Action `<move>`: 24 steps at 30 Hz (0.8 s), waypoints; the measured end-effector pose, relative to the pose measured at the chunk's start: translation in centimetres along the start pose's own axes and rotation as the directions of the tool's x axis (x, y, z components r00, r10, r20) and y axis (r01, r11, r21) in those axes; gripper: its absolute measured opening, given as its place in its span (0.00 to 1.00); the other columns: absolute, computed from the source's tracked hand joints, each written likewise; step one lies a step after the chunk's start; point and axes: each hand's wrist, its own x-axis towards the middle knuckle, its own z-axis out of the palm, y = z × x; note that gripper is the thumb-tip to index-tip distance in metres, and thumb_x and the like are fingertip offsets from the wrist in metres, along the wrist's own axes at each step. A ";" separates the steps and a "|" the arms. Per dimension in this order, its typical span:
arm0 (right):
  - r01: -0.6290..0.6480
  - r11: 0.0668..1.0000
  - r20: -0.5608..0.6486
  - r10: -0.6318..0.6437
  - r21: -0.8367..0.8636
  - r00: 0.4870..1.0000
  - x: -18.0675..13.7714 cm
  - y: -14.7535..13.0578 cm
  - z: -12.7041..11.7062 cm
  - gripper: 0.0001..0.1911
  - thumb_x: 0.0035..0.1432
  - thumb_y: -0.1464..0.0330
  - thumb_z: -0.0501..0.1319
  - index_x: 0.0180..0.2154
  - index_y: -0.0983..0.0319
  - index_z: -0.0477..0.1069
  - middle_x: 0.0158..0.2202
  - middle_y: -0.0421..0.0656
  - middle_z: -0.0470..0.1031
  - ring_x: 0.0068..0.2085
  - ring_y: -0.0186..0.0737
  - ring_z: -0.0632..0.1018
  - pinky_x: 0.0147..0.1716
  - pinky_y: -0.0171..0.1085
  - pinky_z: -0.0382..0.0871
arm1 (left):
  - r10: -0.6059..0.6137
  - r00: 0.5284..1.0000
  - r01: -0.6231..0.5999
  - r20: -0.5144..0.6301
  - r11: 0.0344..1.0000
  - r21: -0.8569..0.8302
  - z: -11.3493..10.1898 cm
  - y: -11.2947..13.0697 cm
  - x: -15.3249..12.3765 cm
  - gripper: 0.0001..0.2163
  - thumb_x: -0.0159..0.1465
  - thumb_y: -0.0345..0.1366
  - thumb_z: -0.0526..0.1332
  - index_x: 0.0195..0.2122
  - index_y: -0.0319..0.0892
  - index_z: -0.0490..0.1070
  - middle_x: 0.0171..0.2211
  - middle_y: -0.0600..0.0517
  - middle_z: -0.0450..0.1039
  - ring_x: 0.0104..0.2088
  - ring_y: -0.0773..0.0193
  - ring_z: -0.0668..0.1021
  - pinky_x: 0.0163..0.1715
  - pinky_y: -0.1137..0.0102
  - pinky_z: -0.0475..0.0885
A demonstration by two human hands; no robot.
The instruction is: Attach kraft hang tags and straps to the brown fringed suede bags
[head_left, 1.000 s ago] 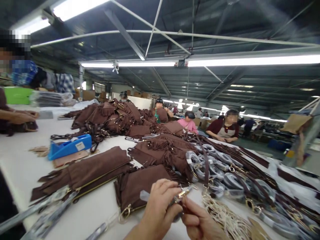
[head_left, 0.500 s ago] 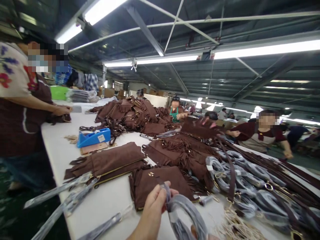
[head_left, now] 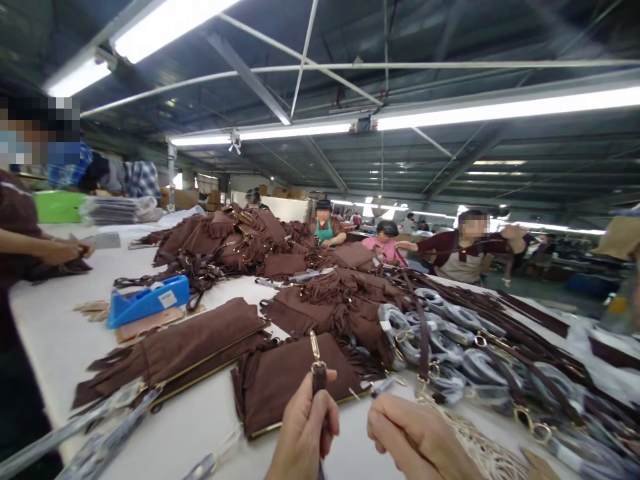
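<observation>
my left hand (head_left: 304, 430) pinches a brown strap (head_left: 319, 377), clasp (head_left: 315, 348) upward; my right hand (head_left: 417, 437), cut off below, curls, its hold unclear.

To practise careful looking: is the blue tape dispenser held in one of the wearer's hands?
No, the blue tape dispenser sits on the table, apart from the left hand, which grips a brown strap.

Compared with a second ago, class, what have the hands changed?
The left hand now pinches a bare brown strap upright, gold clasp on top; earlier the strap was plastic-wrapped. The right hand has moved apart, rightward. Suede bags and blue tape dispenser stayed put.
</observation>
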 end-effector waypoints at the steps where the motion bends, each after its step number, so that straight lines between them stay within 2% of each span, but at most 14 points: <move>1: 0.019 0.999 -0.001 -0.019 -0.037 1.000 0.4 -0.6 0.1 0.16 0.62 0.63 0.51 0.22 0.58 0.64 0.20 0.37 0.68 0.24 0.35 0.68 0.25 0.34 0.56 | -0.009 1.000 0.009 0.006 1.000 0.023 0.2 0.1 -0.1 0.29 0.61 0.59 0.54 0.53 0.39 0.63 0.20 0.59 0.62 0.14 0.75 0.57 0.15 0.77 0.50; 7: -0.018 0.991 0.021 0.020 -0.132 1.000 1.6 -1.1 0.5 0.17 0.61 0.65 0.48 0.21 0.59 0.59 0.19 0.36 0.66 0.24 0.34 0.68 0.25 0.33 0.53 | 0.005 1.000 -0.007 0.015 0.992 0.126 0.9 0.5 -0.5 0.29 0.62 0.60 0.52 0.50 0.39 0.66 0.19 0.59 0.60 0.16 0.74 0.56 0.15 0.77 0.47; 11: -0.052 0.988 0.028 0.057 -0.148 0.998 1.7 -0.8 0.2 0.16 0.61 0.65 0.48 0.21 0.60 0.59 0.20 0.36 0.65 0.24 0.33 0.67 0.25 0.33 0.52 | 0.023 0.998 -0.034 0.056 0.979 0.199 1.1 0.2 -0.7 0.27 0.65 0.57 0.50 0.54 0.40 0.65 0.20 0.59 0.60 0.17 0.73 0.57 0.16 0.77 0.49; 14: -0.060 0.991 0.036 0.064 -0.120 0.997 1.7 -0.7 0.0 0.16 0.61 0.66 0.48 0.21 0.60 0.62 0.20 0.36 0.67 0.25 0.33 0.68 0.25 0.33 0.53 | 0.069 0.994 -0.086 0.080 0.969 0.233 1.5 0.1 -0.8 0.26 0.67 0.53 0.49 0.59 0.43 0.63 0.22 0.57 0.63 0.18 0.72 0.61 0.18 0.77 0.55; 17: -0.037 0.997 0.033 0.039 -0.062 0.999 1.7 -0.5 0.0 0.16 0.62 0.67 0.49 0.22 0.60 0.63 0.21 0.35 0.68 0.25 0.32 0.68 0.26 0.32 0.54 | 0.190 0.978 -0.206 0.088 0.949 0.240 2.0 0.4 -0.9 0.23 0.68 0.50 0.51 0.61 0.46 0.63 0.30 0.52 0.67 0.26 0.68 0.68 0.26 0.74 0.65; 19: -0.034 0.999 0.047 0.036 -0.040 0.998 1.7 -0.3 0.1 0.17 0.63 0.66 0.49 0.23 0.60 0.63 0.20 0.35 0.67 0.24 0.32 0.68 0.25 0.32 0.54 | 0.295 0.949 -0.314 0.110 0.919 0.240 2.1 0.8 -0.8 0.23 0.67 0.49 0.54 0.60 0.46 0.65 0.36 0.49 0.68 0.34 0.63 0.71 0.36 0.71 0.68; 21: -0.045 0.999 0.068 0.046 -0.028 0.997 1.7 0.0 0.1 0.17 0.63 0.65 0.49 0.23 0.60 0.63 0.20 0.35 0.67 0.23 0.32 0.67 0.24 0.32 0.53 | 0.334 0.932 -0.357 0.140 0.912 0.201 2.0 1.2 -0.7 0.22 0.66 0.50 0.54 0.57 0.46 0.68 0.39 0.48 0.68 0.39 0.60 0.70 0.43 0.67 0.67; 24: -0.047 0.999 0.075 0.047 -0.005 0.996 1.5 0.2 0.2 0.16 0.64 0.65 0.49 0.25 0.60 0.64 0.19 0.35 0.66 0.23 0.32 0.66 0.24 0.31 0.54 | 0.263 0.958 -0.274 0.115 0.957 0.093 2.1 1.7 -0.1 0.20 0.65 0.51 0.56 0.48 0.43 0.76 0.39 0.47 0.66 0.39 0.59 0.71 0.41 0.67 0.67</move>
